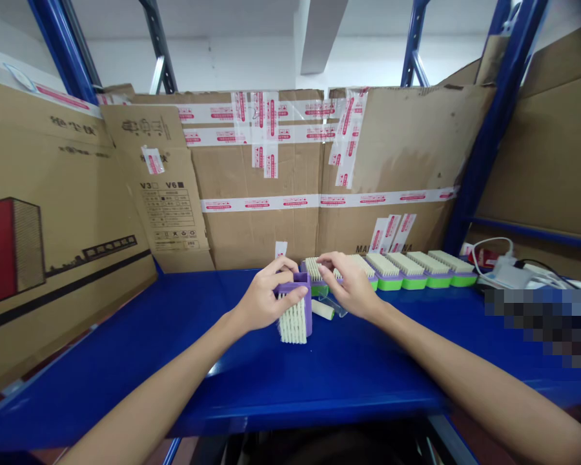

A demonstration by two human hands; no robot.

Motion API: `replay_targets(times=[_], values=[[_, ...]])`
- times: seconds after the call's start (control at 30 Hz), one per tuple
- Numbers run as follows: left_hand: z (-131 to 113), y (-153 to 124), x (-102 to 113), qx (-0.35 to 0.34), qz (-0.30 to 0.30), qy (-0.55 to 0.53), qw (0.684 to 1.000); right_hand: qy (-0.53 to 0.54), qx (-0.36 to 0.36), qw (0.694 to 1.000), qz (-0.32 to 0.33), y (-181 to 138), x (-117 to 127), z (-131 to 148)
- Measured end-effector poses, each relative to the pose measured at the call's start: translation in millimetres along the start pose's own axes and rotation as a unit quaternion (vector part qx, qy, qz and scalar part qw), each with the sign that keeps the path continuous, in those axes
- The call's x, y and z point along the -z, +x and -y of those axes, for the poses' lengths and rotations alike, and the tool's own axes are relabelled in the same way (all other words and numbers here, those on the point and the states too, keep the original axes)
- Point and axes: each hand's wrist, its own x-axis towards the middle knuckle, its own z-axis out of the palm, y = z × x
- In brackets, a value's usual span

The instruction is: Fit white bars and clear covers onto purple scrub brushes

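My left hand (274, 292) grips a purple scrubbing brush (308, 310) with its pale bristles turned toward me and a hollow purple opening at the top. My right hand (351, 282) is just right of it, fingers curved and apart, with nothing visible between thumb and fingertips. Behind that hand runs a row of similar brushes (410, 263), bristles up, with purple and green bodies; the hand partly covers the nearer ones. Below the right fingers lie a cream cylinder with a green end (322, 310) and a clear plastic piece (337, 306), partly hidden.
The blue shelf (213, 361) has cardboard panels (261, 226) taped along its back and a large carton (53, 194) on the left. Blue uprights (484, 142) frame it. A white charger with cables (506, 268) sits at the right, beside a pixelated patch.
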Motion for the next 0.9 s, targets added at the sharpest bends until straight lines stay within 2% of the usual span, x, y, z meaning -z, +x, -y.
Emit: replay_targets(times=[0.2, 0.37, 0.63, 0.9], values=[[-1.3, 0.4, 0.7, -0.009, -0.009, 0.022, 1.0, -0.032, 0.007, 0.99, 0.134, -0.4, -3.9, -2.1], [-2.7, 1.3, 2.7, -0.02, -0.019, 0.034, 0.999, -0.018, 0.023, 0.976, 0.214, -3.0, -8.7, -5.6], [0.1, -1.2, 2.7, -0.029, -0.038, 0.056, 0.997, 0.018, 0.034, 0.964, 0.264, -4.3, -9.3, -8.6], [0.1, -2.0, -1.7, -0.015, -0.033, 0.026, 0.999, -0.022, 0.053, 0.941, 0.332, -3.7, -9.7, -1.6]])
